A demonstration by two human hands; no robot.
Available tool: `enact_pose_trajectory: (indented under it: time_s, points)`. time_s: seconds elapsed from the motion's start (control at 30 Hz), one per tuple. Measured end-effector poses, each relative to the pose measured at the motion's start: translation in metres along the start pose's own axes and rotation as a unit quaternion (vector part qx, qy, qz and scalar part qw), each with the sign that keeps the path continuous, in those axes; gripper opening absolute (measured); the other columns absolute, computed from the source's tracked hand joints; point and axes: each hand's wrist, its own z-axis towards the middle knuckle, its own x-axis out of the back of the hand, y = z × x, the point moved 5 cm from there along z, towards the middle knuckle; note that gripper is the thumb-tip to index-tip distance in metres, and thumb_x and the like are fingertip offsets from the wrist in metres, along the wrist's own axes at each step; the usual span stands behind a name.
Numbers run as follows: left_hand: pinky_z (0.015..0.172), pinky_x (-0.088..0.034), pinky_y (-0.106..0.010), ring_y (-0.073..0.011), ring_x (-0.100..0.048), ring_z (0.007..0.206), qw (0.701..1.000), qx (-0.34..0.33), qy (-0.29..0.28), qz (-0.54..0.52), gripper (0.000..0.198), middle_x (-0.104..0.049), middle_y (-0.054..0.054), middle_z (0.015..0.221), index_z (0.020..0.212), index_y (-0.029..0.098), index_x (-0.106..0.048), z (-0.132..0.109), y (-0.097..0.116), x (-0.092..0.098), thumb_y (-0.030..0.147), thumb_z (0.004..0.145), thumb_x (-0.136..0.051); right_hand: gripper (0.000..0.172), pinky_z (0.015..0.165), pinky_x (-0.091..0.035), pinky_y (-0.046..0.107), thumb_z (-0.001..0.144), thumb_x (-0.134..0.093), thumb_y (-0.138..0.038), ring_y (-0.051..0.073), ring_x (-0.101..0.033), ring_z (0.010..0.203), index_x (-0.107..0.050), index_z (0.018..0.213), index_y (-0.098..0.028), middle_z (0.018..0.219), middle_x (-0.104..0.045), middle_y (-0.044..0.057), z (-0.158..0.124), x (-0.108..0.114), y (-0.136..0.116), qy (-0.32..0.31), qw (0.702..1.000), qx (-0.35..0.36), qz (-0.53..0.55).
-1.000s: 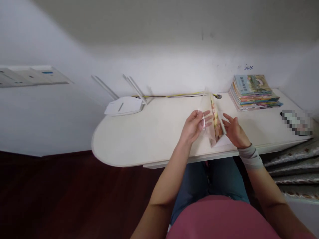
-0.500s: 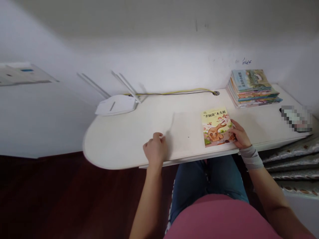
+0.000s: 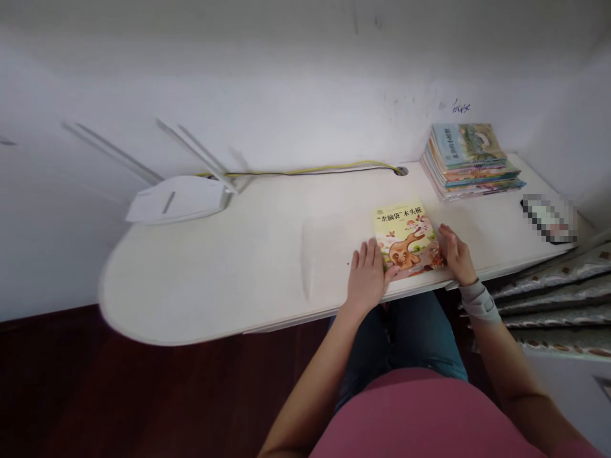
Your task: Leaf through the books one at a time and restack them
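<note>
A thin yellow picture book (image 3: 405, 238), with a brown elephant-like tree stump on its cover, lies closed and face up near the desk's front edge. My left hand (image 3: 366, 278) lies flat at its left side, fingers stretched out, with the thumb touching the lower left of the cover. At the right edge of the book rests my right hand (image 3: 458, 256), its fingers loosely bent and the thumb side against the book. A grey wrap (image 3: 478, 300) goes round my right wrist.
A stack of picture books (image 3: 470, 159) stands at the back right of the white desk (image 3: 191, 286). Farther right lies a phone (image 3: 548, 217), blurred out. On the left sits a white router (image 3: 179, 198) with antennas; a yellow and black cable (image 3: 305, 170) runs along the wall to a hole.
My left hand has moved right from the bare desk and gone from curled to flat beside the book. My right hand stays at the book's right edge. The view has shifted right.
</note>
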Motion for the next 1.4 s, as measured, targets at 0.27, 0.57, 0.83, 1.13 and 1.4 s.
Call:
enact_pose_trajectory:
  time_s: [0.27, 0.57, 0.83, 1.13, 1.4]
  points:
    - [0.114, -0.023, -0.055, -0.0409, -0.026, 0.142, 0.999, -0.003, -0.016, 0.039, 0.082, -0.030, -0.024, 0.152, 0.142, -0.002, -0.039, -0.003, 0.003, 0.003, 0.062, 0.092, -0.029, 0.069, 0.113, -0.035, 0.044, 0.094, -0.020, -0.065, 0.022, -0.051, 0.129, -0.060, 0.128, -0.020, 0.133, -0.061, 0.010, -0.007, 0.002, -0.007, -0.033, 0.994, -0.029, 0.102]
    - [0.113, -0.025, -0.054, -0.0384, -0.030, 0.141, 1.000, 0.008, 0.005, 0.009, 0.077, -0.034, -0.022, 0.151, 0.142, 0.005, -0.041, -0.003, 0.005, 0.005, 0.062, 0.091, -0.034, 0.064, 0.116, -0.030, 0.045, 0.094, -0.023, -0.063, 0.023, -0.034, 0.141, -0.049, 0.139, -0.026, 0.151, -0.041, 0.001, 0.007, -0.022, -0.071, -0.102, 0.983, 0.077, 0.133]
    - [0.114, -0.030, -0.047, -0.0315, -0.025, 0.144, 0.997, -0.072, -0.012, -0.005, 0.068, -0.032, -0.025, 0.151, 0.142, 0.000, -0.038, 0.000, -0.013, 0.024, 0.050, 0.095, -0.036, 0.054, 0.118, -0.021, 0.050, 0.099, -0.022, -0.043, 0.021, -0.016, 0.147, -0.040, 0.145, -0.022, 0.156, -0.031, 0.004, 0.021, -0.075, -0.130, -0.196, 0.935, 0.284, -0.083]
    - [0.113, -0.024, -0.058, -0.0338, -0.025, 0.144, 0.987, 0.109, -0.026, 0.111, 0.067, -0.034, -0.017, 0.153, 0.150, 0.011, -0.028, -0.019, -0.090, 0.050, 0.052, 0.097, -0.022, 0.050, 0.114, -0.021, 0.059, 0.095, -0.043, -0.030, 0.032, -0.026, 0.143, -0.044, 0.142, -0.011, 0.152, -0.037, 0.013, 0.004, -0.119, -0.125, -0.261, 0.843, 0.328, -0.336]
    - [0.111, -0.027, -0.055, -0.0324, -0.033, 0.140, 0.988, 0.118, 0.014, 0.101, 0.067, -0.044, -0.018, 0.147, 0.150, 0.011, -0.027, -0.023, -0.089, 0.050, 0.052, 0.098, -0.016, 0.045, 0.114, -0.021, 0.061, 0.097, -0.034, -0.022, 0.032, -0.035, 0.139, -0.048, 0.138, -0.007, 0.146, -0.046, 0.015, -0.005, -0.147, -0.126, -0.259, 0.826, 0.347, -0.362]
